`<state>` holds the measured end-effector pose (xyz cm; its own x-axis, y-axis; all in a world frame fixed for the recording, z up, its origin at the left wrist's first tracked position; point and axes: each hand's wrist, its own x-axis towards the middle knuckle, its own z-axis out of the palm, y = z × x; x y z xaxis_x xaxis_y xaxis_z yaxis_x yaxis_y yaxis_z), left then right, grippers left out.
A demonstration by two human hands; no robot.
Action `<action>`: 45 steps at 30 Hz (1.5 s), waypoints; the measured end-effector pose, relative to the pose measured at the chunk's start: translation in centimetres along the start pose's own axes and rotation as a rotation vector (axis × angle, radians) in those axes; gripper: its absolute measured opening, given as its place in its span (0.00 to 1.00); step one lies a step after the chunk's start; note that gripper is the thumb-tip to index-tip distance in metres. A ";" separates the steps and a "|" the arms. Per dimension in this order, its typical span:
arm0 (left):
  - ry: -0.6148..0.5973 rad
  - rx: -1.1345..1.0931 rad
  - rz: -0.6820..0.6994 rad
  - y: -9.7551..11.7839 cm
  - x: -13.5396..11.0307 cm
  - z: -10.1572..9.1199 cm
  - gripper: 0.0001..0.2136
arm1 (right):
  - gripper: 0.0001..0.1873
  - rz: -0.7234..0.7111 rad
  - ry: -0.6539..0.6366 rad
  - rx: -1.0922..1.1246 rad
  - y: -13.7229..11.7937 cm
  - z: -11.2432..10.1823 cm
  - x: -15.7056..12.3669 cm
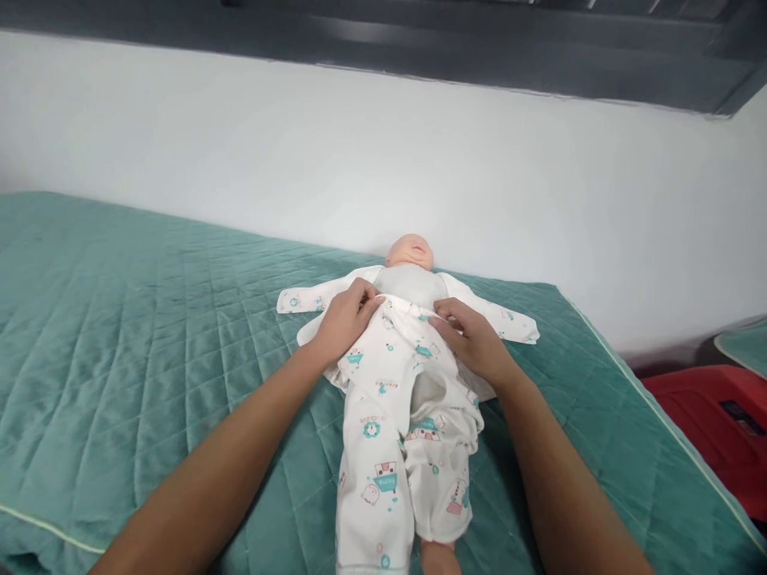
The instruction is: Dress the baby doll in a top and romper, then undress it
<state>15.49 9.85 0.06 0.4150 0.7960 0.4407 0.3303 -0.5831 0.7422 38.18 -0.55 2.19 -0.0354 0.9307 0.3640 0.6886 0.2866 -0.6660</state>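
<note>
A baby doll (410,252) lies on its back, its head toward the wall. White printed baby pants (383,399) cover its legs and reach up to its belly. At the waistband's left side, my left hand (347,318) pinches the fabric between thumb and fingers. My right hand (470,335) grips the same waistband on the right. A white long-sleeved baby top (509,321) is on the doll's arms, spread out to both sides and open at the front, showing the grey torso (407,282). One foot (440,557) shows below the right pant leg.
The doll lies on a green quilted cover (180,335) over a bed or table. A white wall (300,160) rises behind it, with a dark frame (383,48) above. Beside the right edge stands a red plastic object (707,415).
</note>
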 end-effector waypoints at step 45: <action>-0.526 0.015 -0.126 -2.2 1.7 -3.6 0.08 | 0.04 0.423 0.037 -0.188 4.3 -1.0 0.3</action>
<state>12.39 13.09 0.97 0.7385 0.6734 0.0336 0.4154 -0.4937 0.7640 41.88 0.71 0.12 0.3004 0.9473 0.1113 0.7565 -0.1655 -0.6327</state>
